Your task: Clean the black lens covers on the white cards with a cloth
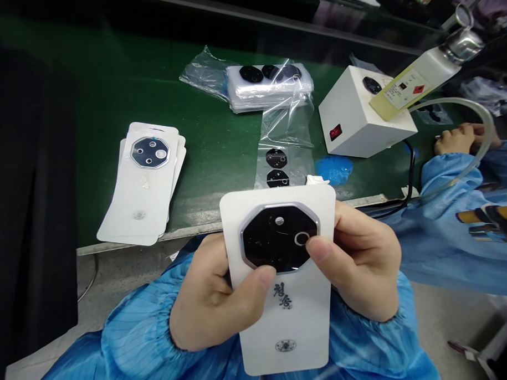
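Note:
Both hands grip a white phone back cover (298,324) in front of my body, its printed face toward me. Near its top sits a black octagonal camera lens plate (272,235) inside a silver rim. My left hand (216,299) is closed on the left edge, its thumb at the plate's lower rim. My right hand (359,260) is closed on the right edge, thumb pressing the plate's right side by the ring mark. The fingers behind the cover are hidden. Beyond it, a clear plastic strip (287,124) carries black octagonal plates (276,158).
On the green bench (94,96), a stack of white covers (153,208) lies left. Bagged black plates (251,73) lie at the back. A white box (347,115) with a red switch supports a tilted bottle (419,79). A blue blob (334,169) lies nearby. Another person's hands (455,140) are at right.

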The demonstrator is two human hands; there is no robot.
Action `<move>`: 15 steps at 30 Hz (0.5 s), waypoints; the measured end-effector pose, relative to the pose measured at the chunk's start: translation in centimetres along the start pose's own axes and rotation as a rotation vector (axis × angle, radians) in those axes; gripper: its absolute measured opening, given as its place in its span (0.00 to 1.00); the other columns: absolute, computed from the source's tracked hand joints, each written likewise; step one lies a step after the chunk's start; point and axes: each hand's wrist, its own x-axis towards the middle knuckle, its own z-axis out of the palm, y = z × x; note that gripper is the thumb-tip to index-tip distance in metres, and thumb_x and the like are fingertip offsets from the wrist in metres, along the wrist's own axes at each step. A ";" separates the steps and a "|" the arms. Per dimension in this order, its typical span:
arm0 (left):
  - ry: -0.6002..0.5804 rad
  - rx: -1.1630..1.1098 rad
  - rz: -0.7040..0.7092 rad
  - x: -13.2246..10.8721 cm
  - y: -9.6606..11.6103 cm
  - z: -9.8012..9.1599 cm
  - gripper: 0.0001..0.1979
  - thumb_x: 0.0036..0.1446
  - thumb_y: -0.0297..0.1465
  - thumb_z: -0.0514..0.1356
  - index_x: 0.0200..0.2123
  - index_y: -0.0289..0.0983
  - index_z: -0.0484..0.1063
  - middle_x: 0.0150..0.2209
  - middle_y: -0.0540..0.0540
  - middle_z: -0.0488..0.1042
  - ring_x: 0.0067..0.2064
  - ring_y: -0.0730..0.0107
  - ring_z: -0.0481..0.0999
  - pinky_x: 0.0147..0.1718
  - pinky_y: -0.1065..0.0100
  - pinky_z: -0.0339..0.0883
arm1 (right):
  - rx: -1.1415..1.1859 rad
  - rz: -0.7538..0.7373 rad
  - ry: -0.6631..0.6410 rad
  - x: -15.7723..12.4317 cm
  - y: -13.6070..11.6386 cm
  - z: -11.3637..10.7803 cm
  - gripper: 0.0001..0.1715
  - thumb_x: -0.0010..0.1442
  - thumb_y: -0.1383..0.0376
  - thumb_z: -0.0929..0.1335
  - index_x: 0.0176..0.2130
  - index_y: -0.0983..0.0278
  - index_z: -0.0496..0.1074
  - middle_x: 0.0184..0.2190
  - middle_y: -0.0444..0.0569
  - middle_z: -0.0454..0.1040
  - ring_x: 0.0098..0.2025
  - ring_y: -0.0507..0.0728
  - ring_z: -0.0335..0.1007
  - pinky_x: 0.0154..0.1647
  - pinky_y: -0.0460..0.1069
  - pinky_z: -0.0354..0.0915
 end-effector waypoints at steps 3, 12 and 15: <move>0.013 0.027 0.021 -0.1 0.1 0.0 0.06 0.56 0.28 0.55 0.28 0.43 0.68 0.21 0.57 0.66 0.22 0.78 0.66 0.17 0.78 0.60 | -0.012 -0.020 -0.007 0.0 0.0 0.1 0.11 0.58 0.61 0.65 0.26 0.61 0.64 0.18 0.39 0.50 0.20 0.48 0.54 0.17 0.44 0.50; 0.026 0.113 0.101 0.1 -0.1 -0.1 0.07 0.54 0.27 0.56 0.24 0.39 0.64 0.19 0.57 0.63 0.21 0.80 0.64 0.17 0.79 0.59 | -0.042 -0.037 0.005 0.0 -0.2 0.1 0.10 0.58 0.62 0.66 0.26 0.61 0.64 0.17 0.39 0.50 0.23 0.49 0.58 0.18 0.44 0.51; 0.027 0.122 0.139 0.2 0.0 -0.1 0.06 0.53 0.26 0.56 0.24 0.39 0.64 0.19 0.57 0.64 0.20 0.80 0.64 0.17 0.79 0.59 | -0.049 -0.043 0.015 -0.1 -0.2 0.1 0.11 0.58 0.62 0.66 0.26 0.61 0.63 0.17 0.39 0.50 0.24 0.50 0.58 0.19 0.44 0.52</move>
